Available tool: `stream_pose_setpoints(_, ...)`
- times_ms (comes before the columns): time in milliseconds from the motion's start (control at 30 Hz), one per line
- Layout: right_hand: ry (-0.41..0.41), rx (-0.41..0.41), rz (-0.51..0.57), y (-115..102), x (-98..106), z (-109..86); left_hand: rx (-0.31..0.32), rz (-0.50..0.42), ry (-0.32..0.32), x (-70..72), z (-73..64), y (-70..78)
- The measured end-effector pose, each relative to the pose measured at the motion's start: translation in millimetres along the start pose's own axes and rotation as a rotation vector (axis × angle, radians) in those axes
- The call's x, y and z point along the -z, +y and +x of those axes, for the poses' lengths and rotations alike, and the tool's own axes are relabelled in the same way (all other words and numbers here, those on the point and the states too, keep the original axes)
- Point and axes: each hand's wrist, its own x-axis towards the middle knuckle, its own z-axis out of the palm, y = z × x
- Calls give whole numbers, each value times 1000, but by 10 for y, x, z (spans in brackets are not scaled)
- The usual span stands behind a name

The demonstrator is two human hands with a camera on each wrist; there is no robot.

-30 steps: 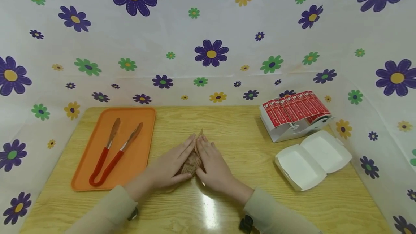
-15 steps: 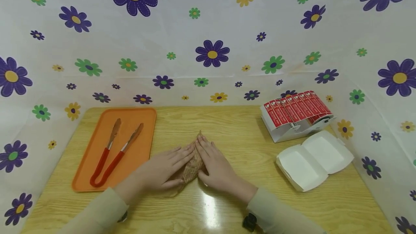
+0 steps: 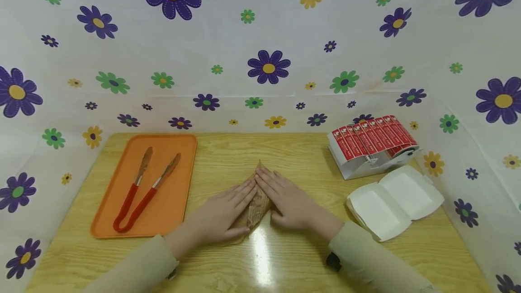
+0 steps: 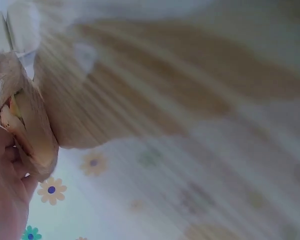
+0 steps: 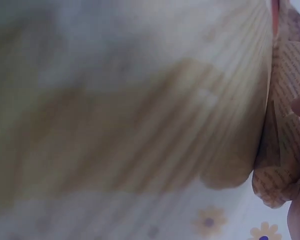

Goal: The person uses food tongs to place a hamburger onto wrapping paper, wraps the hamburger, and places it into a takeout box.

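Observation:
A filled bun (image 4: pixel 36 127) lies in brown printed wrapping paper (image 3: pixel 258 206) at the middle of the table. My left hand (image 3: pixel 221 214) leans along its left side and my right hand (image 3: pixel 294 200) along its right, fingers straight, tips close together near the paper's pointed far end. In the right wrist view the printed paper (image 5: pixel 290 80) bulges round the contents, with a thumb touching it. The left wrist view shows bread and some filling at an opening in the paper. Most of the bundle is hidden under my hands in the head view.
To the left lies an orange tray (image 3: pixel 177 207) with red-handled tongs (image 3: pixel 129 205) on it. An open white clamshell box (image 3: pixel 376 207) stands at the right, with a white holder of red-labelled packets (image 3: pixel 368 141) behind it. Flower-printed sheeting (image 3: pixel 228 40) surrounds the table.
Both hands and the wrapped bun have shifted a little to the right. My left hand has slid along the paper, and my right hand now slopes more outward.

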Motion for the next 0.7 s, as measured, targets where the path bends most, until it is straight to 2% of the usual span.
stream_pose_setpoints(133, -20, 16, -72, 38, 4, -13, -27, -27, -23, 0, 15, -63)
stream_pose_setpoints(267, -27, 23, -113, 42, -8, -8, -107, 4, -28, 56, -46, -168)
stream_pose_setpoints(367, -31, 17, -127, 40, -18, -7, -186, 86, -27, 128, -144, -248)
stream_pose_setpoints(567, -44, 10, -139, 38, -25, -9, -363, 351, 11, 168, -358, -403)
stream_pose_setpoints(700, -43, 6, -132, 31, -17, -8, -443, 448, 16, 182, -417, -433)
